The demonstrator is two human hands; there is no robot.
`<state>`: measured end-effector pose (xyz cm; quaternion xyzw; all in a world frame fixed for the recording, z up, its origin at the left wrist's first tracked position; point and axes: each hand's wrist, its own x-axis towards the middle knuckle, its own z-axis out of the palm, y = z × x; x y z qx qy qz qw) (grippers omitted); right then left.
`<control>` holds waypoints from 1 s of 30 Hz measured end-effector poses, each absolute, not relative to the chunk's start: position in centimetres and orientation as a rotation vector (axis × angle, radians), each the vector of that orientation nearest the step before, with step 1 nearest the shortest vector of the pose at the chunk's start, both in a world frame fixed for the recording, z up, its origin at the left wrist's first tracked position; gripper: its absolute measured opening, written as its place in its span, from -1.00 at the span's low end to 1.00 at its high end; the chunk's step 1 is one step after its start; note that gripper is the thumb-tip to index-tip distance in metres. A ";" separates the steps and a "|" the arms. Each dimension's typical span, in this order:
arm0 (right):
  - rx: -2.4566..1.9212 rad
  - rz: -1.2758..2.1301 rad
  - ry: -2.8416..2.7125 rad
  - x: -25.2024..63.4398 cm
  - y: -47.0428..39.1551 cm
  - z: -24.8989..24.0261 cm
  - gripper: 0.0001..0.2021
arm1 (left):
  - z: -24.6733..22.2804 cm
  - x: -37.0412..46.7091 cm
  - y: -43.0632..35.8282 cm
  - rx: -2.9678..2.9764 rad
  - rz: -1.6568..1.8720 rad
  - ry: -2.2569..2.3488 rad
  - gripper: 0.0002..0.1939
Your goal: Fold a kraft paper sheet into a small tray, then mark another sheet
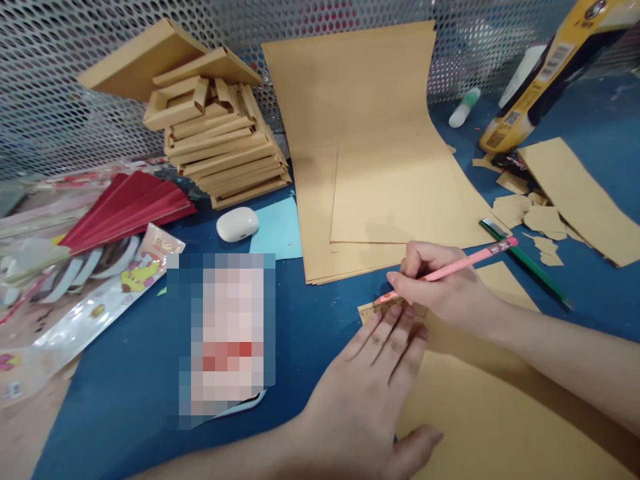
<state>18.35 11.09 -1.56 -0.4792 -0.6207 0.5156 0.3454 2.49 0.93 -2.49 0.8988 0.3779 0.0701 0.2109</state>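
My left hand (367, 387) lies flat with its fingers stretched out, and the fingertips press on a short ruler (369, 311). Part of the ruler is hidden under those fingers. In a writing grip, my right hand (435, 283) holds a pink pencil (463, 265). The pencil's tip meets the ruler's upper edge, close to my left fingertips. Beneath both hands a sheet of brown kraft paper (480, 390) rests on the blue table (295, 333).
Ahead stand curled kraft sheets (370, 100). Left are stacked folded paper frames (225, 150), a white earbud case (237, 224), a blurred-out phone-like object (233, 307) and red paper (130, 210). Right lie a green pen-like tool (533, 267), paper scraps (545, 220) and a glue stick (465, 108).
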 end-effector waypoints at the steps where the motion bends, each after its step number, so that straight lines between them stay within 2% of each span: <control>1: -1.243 1.335 -1.615 18.4 11.1 -1.6 -0.69 | -2.5 2.5 0.9 2.497 0.194 1.049 -0.19; 30: -1.243 1.360 -1.619 18.4 11.1 -1.5 -0.69 | -2.4 2.5 1.1 2.477 0.172 1.043 -0.19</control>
